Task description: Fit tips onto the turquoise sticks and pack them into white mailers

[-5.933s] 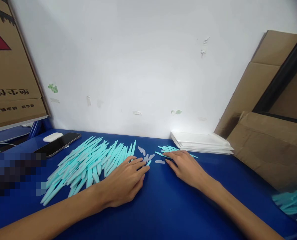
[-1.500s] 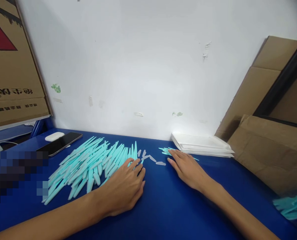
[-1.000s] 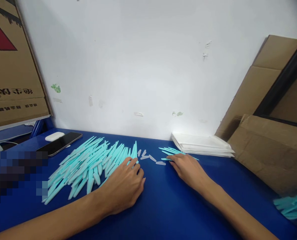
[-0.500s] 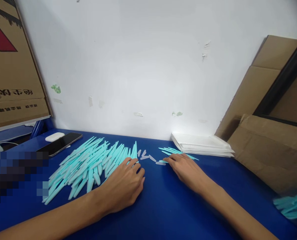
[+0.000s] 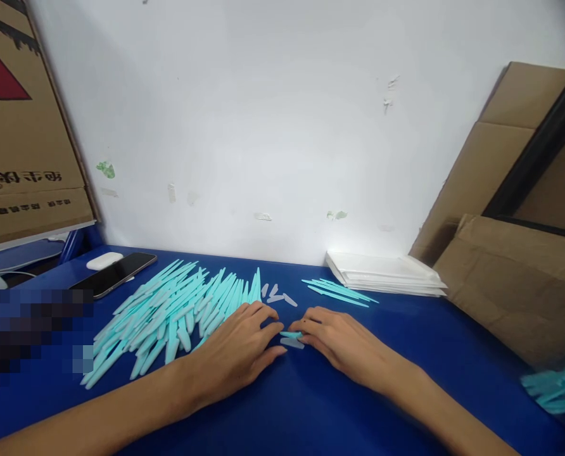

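Observation:
My right hand (image 5: 342, 339) is closed with its fingertips on a slim turquoise stick (image 5: 291, 334), shaped like an eyebrow razor; most of it is hidden under the hand. Just below it lies a translucent cap (image 5: 292, 344), close to the right fingertips. My left hand (image 5: 244, 342) faces it from the left, thumb and forefinger apart with nothing visible between them. Beyond both hands several loose translucent caps (image 5: 282, 298) rest on the blue table. A large pile of capped turquoise sticks (image 5: 168, 310) is at the left, and a small group of turquoise sticks (image 5: 337, 291) lies at the right.
A stack of white sheets or pouches (image 5: 384, 275) lies against the wall. A phone (image 5: 116, 274) and a white case (image 5: 104, 260) are at the back left. Cardboard boxes (image 5: 501, 285) stand on the right, with more turquoise sticks (image 5: 555, 386) by the right edge.
My right hand has come left and nearer, bringing a turquoise stick and a cap away from the small right group. My left thumb and forefinger have spread towards them.

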`<state>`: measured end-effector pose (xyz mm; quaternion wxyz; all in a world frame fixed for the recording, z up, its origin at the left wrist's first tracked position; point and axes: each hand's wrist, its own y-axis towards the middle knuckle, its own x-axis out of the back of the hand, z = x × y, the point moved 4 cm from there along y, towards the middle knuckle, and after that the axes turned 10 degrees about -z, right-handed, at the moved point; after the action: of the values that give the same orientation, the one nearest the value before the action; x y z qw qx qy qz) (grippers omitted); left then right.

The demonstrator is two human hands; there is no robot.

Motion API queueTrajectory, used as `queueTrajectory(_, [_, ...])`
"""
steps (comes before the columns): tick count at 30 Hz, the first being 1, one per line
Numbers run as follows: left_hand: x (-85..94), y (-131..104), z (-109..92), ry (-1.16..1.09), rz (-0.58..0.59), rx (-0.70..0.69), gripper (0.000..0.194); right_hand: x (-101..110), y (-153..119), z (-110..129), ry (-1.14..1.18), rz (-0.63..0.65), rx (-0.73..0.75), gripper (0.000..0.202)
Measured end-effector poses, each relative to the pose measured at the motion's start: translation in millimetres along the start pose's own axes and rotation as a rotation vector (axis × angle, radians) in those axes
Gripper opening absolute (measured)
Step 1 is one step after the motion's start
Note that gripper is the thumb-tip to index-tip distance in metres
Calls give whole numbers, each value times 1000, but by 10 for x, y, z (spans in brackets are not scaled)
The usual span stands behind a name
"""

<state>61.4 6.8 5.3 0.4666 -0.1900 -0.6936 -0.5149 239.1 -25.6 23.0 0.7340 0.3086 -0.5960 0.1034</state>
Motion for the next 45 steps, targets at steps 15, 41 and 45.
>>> queueTrajectory(15, [42,27,-109,-3,44,-121,24,102,-74,-268,-98,-38,-110,21])
queueTrajectory(41, [27,8,142,141,-125,-126,24,153,-40,-178,-60,-283,63,27])
queueTrajectory(45, [35,28,111,129,-116,-105,22,170,-33,-141,-45,-294,98,25])
